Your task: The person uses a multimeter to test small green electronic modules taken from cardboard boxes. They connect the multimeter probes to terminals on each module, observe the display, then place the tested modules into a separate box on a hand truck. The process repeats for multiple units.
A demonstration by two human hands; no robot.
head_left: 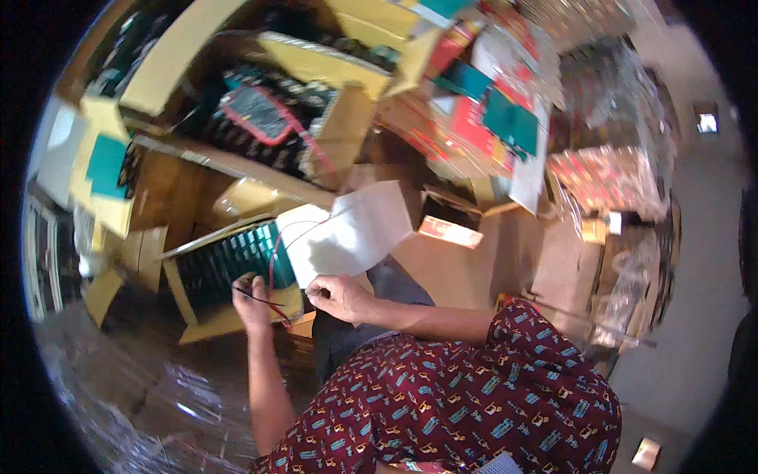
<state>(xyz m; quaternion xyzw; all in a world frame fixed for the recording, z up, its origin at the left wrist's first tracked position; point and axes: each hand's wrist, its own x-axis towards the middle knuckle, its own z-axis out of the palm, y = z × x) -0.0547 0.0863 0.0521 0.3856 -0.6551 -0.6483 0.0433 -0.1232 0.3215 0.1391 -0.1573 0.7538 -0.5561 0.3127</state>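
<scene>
A thin black wire (264, 299) runs from my left hand (251, 300), whose fingers are closed around it. My right hand (343, 300) is closed, fingertips down; what it pinches is too small to make out. A red wire (272, 265) loops down between both hands. Just behind them an open cardboard box (178, 292) holds a row of dark green flat pieces (221, 268). A white folded sheet (347, 229) lies beside the box, above my right hand.
Open cartons (324, 59) with dark contents and a red-edged object (257, 118) are at the back. Red and green boxes (509, 122) are piled back right. A small open box (450, 229) sits right of the sheet, and wrapped stacks (608, 182) stand along the right.
</scene>
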